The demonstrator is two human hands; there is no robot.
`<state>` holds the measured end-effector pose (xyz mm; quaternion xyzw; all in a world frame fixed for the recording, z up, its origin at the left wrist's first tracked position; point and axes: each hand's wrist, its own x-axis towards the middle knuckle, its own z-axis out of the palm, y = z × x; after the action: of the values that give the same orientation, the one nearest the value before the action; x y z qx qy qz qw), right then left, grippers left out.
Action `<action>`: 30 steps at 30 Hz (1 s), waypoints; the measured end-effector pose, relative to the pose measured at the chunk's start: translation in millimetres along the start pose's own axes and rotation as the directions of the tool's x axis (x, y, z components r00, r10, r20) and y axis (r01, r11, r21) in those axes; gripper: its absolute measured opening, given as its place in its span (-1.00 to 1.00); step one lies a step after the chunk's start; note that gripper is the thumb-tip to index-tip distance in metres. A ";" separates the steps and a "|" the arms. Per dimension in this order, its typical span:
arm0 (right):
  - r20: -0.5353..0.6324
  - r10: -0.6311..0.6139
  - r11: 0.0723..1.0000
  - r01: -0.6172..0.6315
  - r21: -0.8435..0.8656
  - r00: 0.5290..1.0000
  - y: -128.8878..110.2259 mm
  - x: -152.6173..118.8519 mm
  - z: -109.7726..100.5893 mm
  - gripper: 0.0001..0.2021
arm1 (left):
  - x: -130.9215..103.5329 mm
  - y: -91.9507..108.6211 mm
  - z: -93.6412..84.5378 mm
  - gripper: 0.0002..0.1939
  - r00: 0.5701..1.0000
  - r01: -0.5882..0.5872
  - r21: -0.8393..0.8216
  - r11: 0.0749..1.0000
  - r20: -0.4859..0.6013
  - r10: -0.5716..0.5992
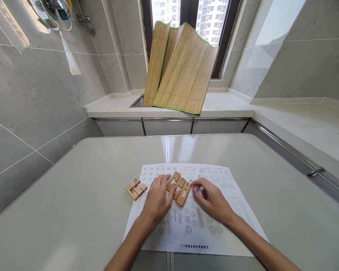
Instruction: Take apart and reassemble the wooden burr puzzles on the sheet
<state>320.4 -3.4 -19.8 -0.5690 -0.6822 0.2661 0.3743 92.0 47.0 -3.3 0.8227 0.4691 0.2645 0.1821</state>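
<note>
Grey tiles (45,86) flank the worktop (73,192), spread with paper (223,241). Your left hand (157,197) holds the wooden pieces (181,200); your right hand (214,199) is at their right edge, grip unclear.

Tan pieces (181,201), black-printed white sheet (193,238), pale grey table (73,195), green-edged straw-coloured mat (186,69)

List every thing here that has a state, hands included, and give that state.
Left hand: fingers spread, touching the central pieces.
Right hand: fingers bent beside them; grip unclear.
Central pieces: side by side, lying flat.
Left-hand cluster: pieces grouped together.
Printed sheet: unfolded, spread out.
Slatted mat: partly folded, standing tilted.
Window: partly hidden; open or shut, cannot tell.
</note>
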 end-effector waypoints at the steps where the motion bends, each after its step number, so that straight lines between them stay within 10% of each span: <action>1: -0.004 -0.026 0.999 0.026 -0.031 1.000 -0.6 -1.3 1.3 -0.81 | 0.2 -0.9 0.4 -0.69 1.000 0.007 -0.003 1.000 -0.002 -0.007; 8: 0.027 -0.167 0.966 0.169 -0.195 0.986 3.9 -6.3 13.2 -0.24 | 2.6 -3.4 2.9 -0.79 0.999 -0.022 0.002 1.000 -0.050 0.022; 30: -0.009 -0.132 0.959 0.125 -0.254 0.991 13.5 -0.9 5.6 -0.35 | -1.9 -0.2 -0.9 -0.89 0.974 -0.225 0.080 0.971 -0.016 0.227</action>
<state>323.6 -1.1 -33.9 -0.5698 -0.7412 0.1447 0.3241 90.6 45.5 -3.2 0.8737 0.3846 0.2755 0.1128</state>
